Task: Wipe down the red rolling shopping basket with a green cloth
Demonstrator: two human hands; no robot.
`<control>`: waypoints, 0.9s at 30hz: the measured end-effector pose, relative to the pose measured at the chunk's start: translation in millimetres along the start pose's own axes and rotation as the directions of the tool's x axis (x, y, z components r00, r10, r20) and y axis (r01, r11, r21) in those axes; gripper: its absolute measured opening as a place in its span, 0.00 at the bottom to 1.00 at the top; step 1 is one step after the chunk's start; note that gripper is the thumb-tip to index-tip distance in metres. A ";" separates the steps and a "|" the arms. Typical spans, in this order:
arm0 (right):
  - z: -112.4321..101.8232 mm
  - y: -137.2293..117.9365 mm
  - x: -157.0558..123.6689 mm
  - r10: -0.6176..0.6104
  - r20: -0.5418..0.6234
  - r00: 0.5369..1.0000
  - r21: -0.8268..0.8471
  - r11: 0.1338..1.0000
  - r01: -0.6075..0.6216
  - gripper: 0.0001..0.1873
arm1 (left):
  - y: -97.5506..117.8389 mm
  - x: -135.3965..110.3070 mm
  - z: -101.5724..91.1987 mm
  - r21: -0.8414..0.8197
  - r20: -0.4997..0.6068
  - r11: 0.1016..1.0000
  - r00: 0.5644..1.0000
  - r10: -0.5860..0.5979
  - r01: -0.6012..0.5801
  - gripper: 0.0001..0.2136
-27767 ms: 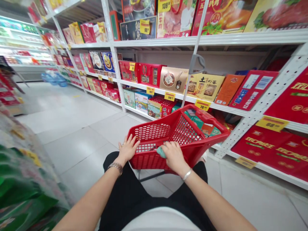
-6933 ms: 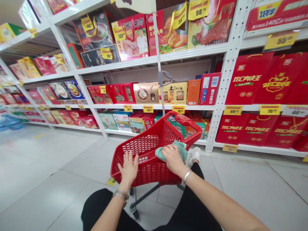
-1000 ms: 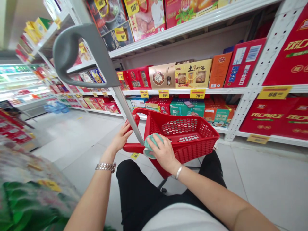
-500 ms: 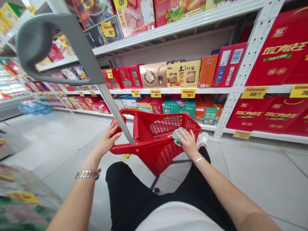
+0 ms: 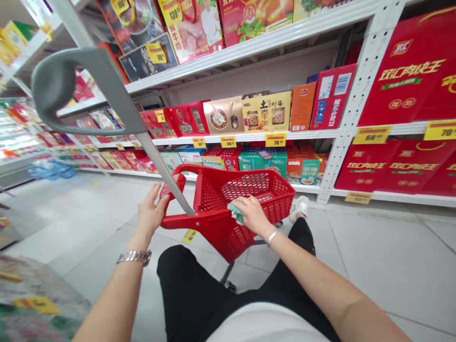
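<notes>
The person's right hand [image 5: 253, 216] has its fingers curled and partly closed over a bunched teal cloth [image 5: 236, 213], pressing it to the inner side of the near rim of a red plastic shopping cart basket [image 5: 210, 195]. The left hand [image 5: 151, 210] stands open with its fingers loosely spread, closed on nothing; the fingertips are just beside the red cart handle [image 5: 174, 221] and the grey metal pole [image 5: 164, 173], though whether they touch cannot be told. A link wristwatch [image 5: 134, 257] circles the left wrist and a thin silver bangle [image 5: 272, 237] the right. The basket sits in front of the person's black trousers [image 5: 188, 294], its moulded mesh walls open-topped, its long axis running away from the near left toward the shelves at the far right. The pole leans from the basket's near corner up to the top left, ending in a grey plastic loop grip [image 5: 89, 55]. Beyond the basket, a white shoe [image 5: 301, 209] rests on pale floor tiles [image 5: 374, 256]. At the far side, white perforated steel shelving [image 5: 356, 104] carries red, gold and teal gift boxes [image 5: 267, 111] with yellow price tags [image 5: 275, 139] along the shelf edges.
</notes>
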State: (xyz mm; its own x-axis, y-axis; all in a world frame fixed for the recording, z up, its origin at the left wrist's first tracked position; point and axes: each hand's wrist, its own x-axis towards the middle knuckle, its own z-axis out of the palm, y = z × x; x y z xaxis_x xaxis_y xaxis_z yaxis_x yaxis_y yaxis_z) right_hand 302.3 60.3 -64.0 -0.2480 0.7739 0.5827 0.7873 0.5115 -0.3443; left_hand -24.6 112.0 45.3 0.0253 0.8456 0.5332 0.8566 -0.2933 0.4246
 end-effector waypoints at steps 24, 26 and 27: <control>-28.3 68.6 -55.0 0.079 -0.023 0.997 -0.239 0.967 -0.082 0.25 | 90.8 -38.3 83.2 0.457 0.125 0.883 0.991 0.054 -0.106 0.35; -40.4 91.9 -63.5 0.134 -0.021 0.991 -0.261 0.956 -0.135 0.24 | 93.3 -38.7 83.6 0.454 0.119 0.890 0.993 -0.013 -0.043 0.36; -45.5 102.8 -67.6 0.162 -0.026 0.986 -0.273 0.948 -0.163 0.23 | 94.3 -38.5 84.2 0.453 0.113 0.892 0.993 -0.045 -0.011 0.38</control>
State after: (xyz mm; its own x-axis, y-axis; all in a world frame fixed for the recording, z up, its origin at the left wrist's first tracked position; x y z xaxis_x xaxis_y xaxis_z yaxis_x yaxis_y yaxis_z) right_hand 425.7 43.6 -105.4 -0.1024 0.8368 0.5378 0.9411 0.2566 -0.2201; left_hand 98.6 89.4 3.2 0.0448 0.9030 0.4273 0.9968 -0.0689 0.0412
